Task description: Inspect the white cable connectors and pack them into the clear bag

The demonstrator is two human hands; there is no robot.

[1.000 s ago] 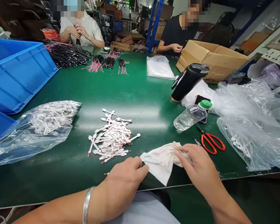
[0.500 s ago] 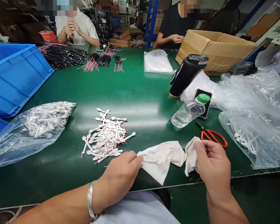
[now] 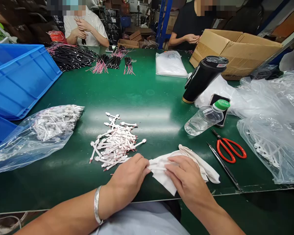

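My left hand, with a silver bangle at the wrist, pinches one end of a thin white connector lead above the table's front edge. From the other side, my right hand closes its thumb and fingers on the lead's other end. Below both hands lies a crumpled white cloth, partly covered by the right hand. Left of the cloth is a loose pile of similar white connector leads with short reddish wire ends.
Right of the cloth lie a slim pen-like tool and red-handled scissors. Behind them are a clear bottle, phone and black tumbler. A filled plastic bag and blue crate flank the left. Two people sit opposite.
My right hand has let go of the bunched cloth and moved left to the white lead. The cloth has dropped flatter, and the pen-like tool is now uncovered. My left hand keeps its pinch.
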